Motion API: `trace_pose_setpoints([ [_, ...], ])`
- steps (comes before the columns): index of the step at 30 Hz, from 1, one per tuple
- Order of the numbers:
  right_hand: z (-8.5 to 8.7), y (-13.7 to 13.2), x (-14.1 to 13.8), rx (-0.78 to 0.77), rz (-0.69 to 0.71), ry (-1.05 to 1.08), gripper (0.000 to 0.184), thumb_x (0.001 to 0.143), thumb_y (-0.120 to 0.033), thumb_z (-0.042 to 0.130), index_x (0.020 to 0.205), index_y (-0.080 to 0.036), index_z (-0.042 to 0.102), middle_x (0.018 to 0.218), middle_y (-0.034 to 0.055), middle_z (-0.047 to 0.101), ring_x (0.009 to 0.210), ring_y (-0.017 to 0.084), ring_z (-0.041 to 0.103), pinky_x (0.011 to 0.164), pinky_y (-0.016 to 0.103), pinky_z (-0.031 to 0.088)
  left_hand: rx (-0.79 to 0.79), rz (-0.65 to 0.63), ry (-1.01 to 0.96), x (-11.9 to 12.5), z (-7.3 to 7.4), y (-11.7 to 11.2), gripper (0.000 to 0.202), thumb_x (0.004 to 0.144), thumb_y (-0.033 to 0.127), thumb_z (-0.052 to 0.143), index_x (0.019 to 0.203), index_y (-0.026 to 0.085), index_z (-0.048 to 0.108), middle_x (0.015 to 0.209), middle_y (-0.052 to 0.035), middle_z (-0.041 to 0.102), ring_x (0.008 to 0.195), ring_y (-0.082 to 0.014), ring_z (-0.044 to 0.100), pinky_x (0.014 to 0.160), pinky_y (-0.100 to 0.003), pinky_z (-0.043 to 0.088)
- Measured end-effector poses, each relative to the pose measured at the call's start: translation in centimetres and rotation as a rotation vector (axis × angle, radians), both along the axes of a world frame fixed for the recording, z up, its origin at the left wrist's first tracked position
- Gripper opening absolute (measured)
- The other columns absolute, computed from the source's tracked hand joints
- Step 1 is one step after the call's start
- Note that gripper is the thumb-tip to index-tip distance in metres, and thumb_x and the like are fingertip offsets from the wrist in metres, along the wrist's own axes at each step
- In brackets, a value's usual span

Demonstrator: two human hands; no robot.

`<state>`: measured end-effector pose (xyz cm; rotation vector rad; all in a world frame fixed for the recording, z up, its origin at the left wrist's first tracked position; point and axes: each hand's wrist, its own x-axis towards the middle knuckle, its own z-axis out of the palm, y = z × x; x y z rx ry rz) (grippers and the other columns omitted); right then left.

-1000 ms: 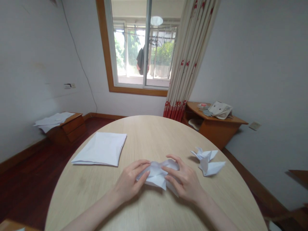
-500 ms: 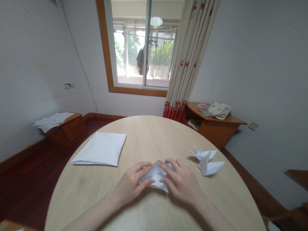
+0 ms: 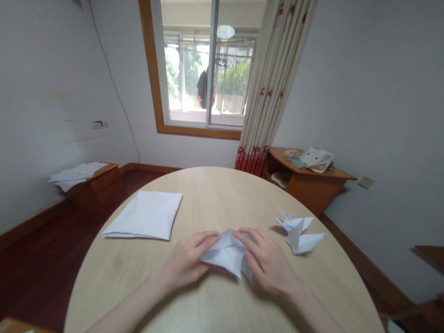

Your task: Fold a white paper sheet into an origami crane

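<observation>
A partly folded white paper (image 3: 226, 252) lies on the round light-wood table (image 3: 215, 199) in front of me. My left hand (image 3: 185, 261) grips its left side with fingers curled onto the fold. On the paper's right side my right hand (image 3: 268, 261) presses down, fingers together along the edge. A finished folded paper figure (image 3: 298, 231) rests on the table to the right of my hands. A stack of flat white sheets (image 3: 145, 213) lies to the left, apart from both hands.
A low wooden cabinet (image 3: 99, 182) with papers on top stands by the left wall. A wooden side table (image 3: 308, 178) with a bag is at the right, beside a curtain (image 3: 274, 83) and window. The floor is dark red wood.
My hands have pressed the paper flatter and shifted along it; the left fingers now sit at its left edge and a flap points toward me. The other papers have not moved.
</observation>
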<state>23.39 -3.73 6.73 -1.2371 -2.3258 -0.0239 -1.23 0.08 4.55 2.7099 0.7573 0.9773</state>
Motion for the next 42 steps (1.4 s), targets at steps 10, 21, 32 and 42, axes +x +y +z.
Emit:
trace_pose_setpoints([
  [10,-0.5,0.7,0.4,0.087,0.057,0.079,0.057,0.08,-0.004,0.038,0.133,-0.023,0.046,0.131,0.0107,0.055,0.118,0.023,0.054,0.095,0.043,0.049,-0.175,0.006,-0.118,0.0,0.0,0.4,0.059,0.083,0.0,0.045,0.135,0.028,0.045,0.131,-0.0086,0.052,0.115,-0.0202,0.056,0.094,-0.034,0.05],
  [21,-1.8,1.3,0.1,0.118,-0.069,0.42,0.046,0.093,-0.023,0.045,0.137,-0.023,0.036,0.125,0.0129,0.057,0.098,0.02,0.063,0.081,0.033,0.055,-0.285,0.055,-0.376,0.8,-1.2,0.4,0.074,0.083,0.015,0.06,0.146,0.028,0.022,0.115,-0.0072,0.06,0.074,-0.0119,0.061,0.074,-0.03,0.056],
  [32,-1.6,0.8,-1.3,-0.139,0.034,0.584,0.025,0.095,-0.034,0.046,0.096,-0.02,0.067,0.095,0.008,0.073,0.086,0.02,0.068,0.077,0.029,0.055,-0.008,0.078,-0.333,0.9,-1.3,0.1,0.048,0.091,0.017,0.055,0.135,0.033,0.043,0.134,-0.0102,0.045,0.105,-0.0215,0.055,0.086,-0.04,0.053],
  [42,-1.2,0.0,-1.9,-0.309,0.108,0.594,0.036,0.098,-0.04,0.04,0.117,-0.021,0.064,0.113,0.0088,0.069,0.105,0.022,0.065,0.091,0.035,0.051,0.004,0.132,-0.062,0.9,-1.2,0.3,0.065,0.091,0.015,0.05,0.147,0.025,0.018,0.118,-0.0098,0.056,0.113,-0.026,0.05,0.106,-0.058,0.031],
])
